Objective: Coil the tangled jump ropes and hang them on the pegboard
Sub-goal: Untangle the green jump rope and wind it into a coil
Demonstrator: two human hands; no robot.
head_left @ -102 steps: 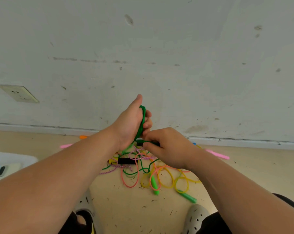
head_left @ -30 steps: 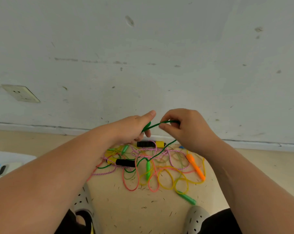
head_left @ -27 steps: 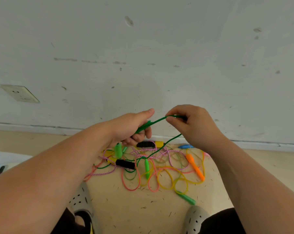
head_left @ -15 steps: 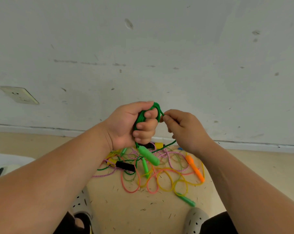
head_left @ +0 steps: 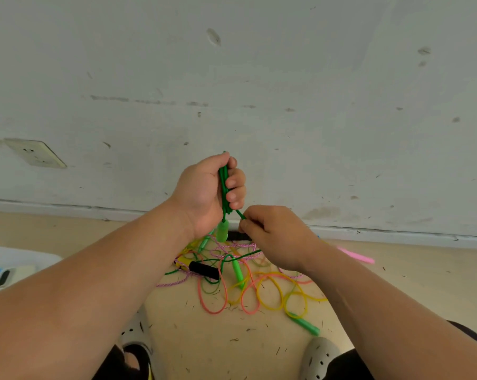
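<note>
A bundle of thin, glossy green jump rope [head_left: 224, 187], folded into several straight strands, is gripped in the raised left hand [head_left: 204, 193], whose fingers are curled tightly round it. A smooth, tapered pale-green handle [head_left: 222, 232] is seen hanging below the heel of that hand. One strand is led down from the little finger and is pinched between thumb and forefinger of the right hand [head_left: 275, 237], held lower and just beside, knuckles up. Beneath both hands a tangle of ropes [head_left: 259, 294] is spread on the tan floor [head_left: 204, 346]: slick yellow and salmon loops, a twisted pink-and-white cord, a matte black cylindrical grip [head_left: 204, 269].
</note>
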